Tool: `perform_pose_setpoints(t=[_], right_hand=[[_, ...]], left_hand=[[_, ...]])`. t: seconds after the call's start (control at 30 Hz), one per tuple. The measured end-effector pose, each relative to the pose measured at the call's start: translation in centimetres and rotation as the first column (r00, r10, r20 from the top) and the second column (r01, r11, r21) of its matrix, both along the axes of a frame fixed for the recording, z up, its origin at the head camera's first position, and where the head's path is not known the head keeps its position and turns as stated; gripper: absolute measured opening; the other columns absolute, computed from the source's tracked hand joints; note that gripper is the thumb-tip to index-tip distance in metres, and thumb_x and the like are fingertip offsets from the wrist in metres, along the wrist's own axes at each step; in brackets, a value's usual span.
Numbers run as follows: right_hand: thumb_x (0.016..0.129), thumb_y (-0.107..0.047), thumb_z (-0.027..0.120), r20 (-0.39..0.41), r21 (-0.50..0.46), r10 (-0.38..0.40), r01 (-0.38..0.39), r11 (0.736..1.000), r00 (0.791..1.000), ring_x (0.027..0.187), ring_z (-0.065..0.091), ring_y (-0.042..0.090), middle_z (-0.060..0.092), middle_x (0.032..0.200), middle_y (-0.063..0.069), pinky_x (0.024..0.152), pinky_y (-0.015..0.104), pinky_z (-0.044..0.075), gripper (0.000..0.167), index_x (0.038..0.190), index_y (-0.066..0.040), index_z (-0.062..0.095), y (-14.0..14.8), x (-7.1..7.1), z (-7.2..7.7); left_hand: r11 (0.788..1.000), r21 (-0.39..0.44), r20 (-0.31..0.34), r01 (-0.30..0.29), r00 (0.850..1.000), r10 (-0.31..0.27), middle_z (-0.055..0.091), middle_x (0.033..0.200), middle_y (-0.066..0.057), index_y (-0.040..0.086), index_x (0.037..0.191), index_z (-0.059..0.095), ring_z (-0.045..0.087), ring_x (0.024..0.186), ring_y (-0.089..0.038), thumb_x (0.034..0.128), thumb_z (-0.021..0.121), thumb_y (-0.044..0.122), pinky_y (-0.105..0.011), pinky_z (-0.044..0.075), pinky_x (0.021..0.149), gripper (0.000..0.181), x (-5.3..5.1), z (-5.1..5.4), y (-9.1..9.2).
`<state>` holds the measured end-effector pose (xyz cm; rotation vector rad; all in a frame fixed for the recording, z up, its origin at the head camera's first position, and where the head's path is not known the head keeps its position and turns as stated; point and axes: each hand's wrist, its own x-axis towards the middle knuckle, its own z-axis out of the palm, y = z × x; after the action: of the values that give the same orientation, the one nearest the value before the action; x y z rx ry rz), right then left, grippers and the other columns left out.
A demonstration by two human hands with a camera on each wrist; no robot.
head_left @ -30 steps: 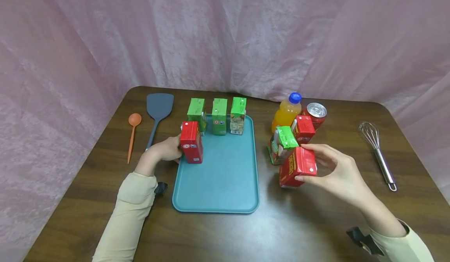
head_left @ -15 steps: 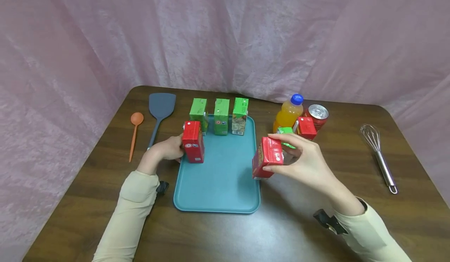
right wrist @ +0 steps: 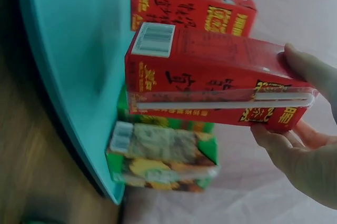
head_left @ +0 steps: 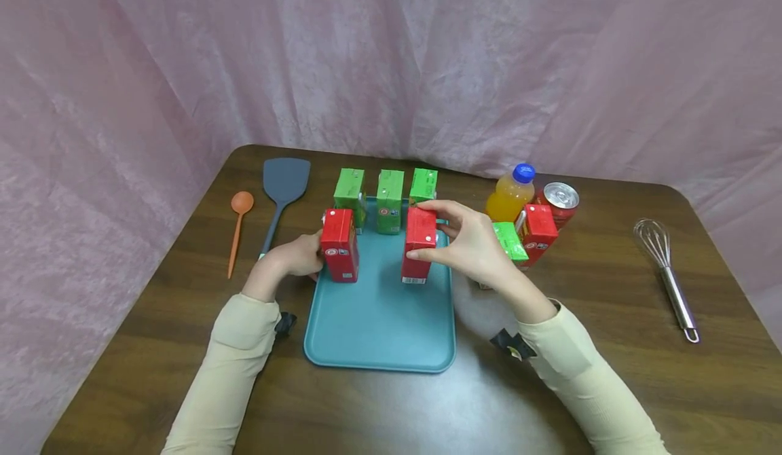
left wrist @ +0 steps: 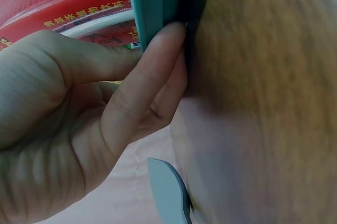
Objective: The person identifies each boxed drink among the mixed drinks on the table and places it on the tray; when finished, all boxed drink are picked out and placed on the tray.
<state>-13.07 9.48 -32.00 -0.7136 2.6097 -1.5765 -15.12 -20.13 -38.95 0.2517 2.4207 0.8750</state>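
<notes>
My left hand (head_left: 299, 255) pinches the left rim of the teal tray (head_left: 381, 346); in the left wrist view its fingers (left wrist: 158, 71) reach under that rim. Just beside this hand a red drink carton (head_left: 340, 248) stands upright on the tray. My right hand (head_left: 470, 241) holds a second red drink carton (right wrist: 210, 76) by its upper end, thumb on one side and fingers on the other. That carton is over the right half of the tray; whether its base touches the tray I cannot tell. Green drink cartons (head_left: 389, 200) stand in a row along the tray's far end.
Right of the tray stand an orange juice bottle (head_left: 510, 193), a red can (head_left: 559, 200), a red carton (head_left: 537, 231) and a green carton (head_left: 510, 241) partly behind my right hand. A whisk (head_left: 668, 278) lies far right. Left lie a grey spatula (head_left: 285, 180) and an orange spoon (head_left: 240, 207).
My right hand has carried the red drink carton leftward from beside the green carton to above the tray. The left hand has stayed at the tray's rim.
</notes>
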Motion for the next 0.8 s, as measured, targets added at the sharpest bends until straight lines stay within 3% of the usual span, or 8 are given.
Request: perform_pose_setpoints(t=[0.27, 0.53, 0.8], right_hand=[[0.064, -0.016, 0.087, 0.038, 0.05, 0.04, -0.042, 0.998, 0.998, 0.105, 0.058, 0.021, 0.06, 0.117, 0.007, 0.09, 0.033, 0.049, 0.064, 0.121, -0.006, 0.058, -2.8, -1.7, -1.3], [0.065, -0.016, 0.086, -0.001, 0.073, 0.059, -0.059, 0.996, 0.998, 0.104, 0.058, 0.021, 0.059, 0.118, 0.007, 0.09, 0.032, 0.05, 0.064, 0.121, -0.006, 0.057, -4.2, -1.7, -1.7], [0.069, -0.019, 0.084, 0.023, 0.122, 0.092, -0.094, 0.988, 0.996, 0.109, 0.053, 0.021, 0.054, 0.124, 0.007, 0.093, 0.035, 0.048, 0.069, 0.128, -0.008, 0.051, -3.9, -1.8, -1.8]], left_hand=[[1.0, -0.007, 0.001, 0.005, 1.0, -0.005, 0.056, 0.112, -0.027, -0.005, 0.143, 0.022, 0.062, 0.067, -0.022, 0.0836, 0.047, -0.007, -0.034, 0.055, 0.063, 0.065, -0.2, 0.1, 0.0], [1.0, 0.006, 0.009, -0.001, 1.0, 0.001, 0.055, 0.112, -0.027, -0.005, 0.143, 0.021, 0.063, 0.068, -0.022, 0.0829, 0.048, -0.008, -0.034, 0.055, 0.064, 0.066, -0.1, 0.1, 0.2], [1.0, 0.009, -0.006, 0.009, 1.0, -0.009, 0.054, 0.115, -0.027, -0.005, 0.144, 0.02, 0.062, 0.069, -0.022, 0.0843, 0.046, -0.007, -0.033, 0.055, 0.063, 0.065, 0.0, 0.0, -0.2]])
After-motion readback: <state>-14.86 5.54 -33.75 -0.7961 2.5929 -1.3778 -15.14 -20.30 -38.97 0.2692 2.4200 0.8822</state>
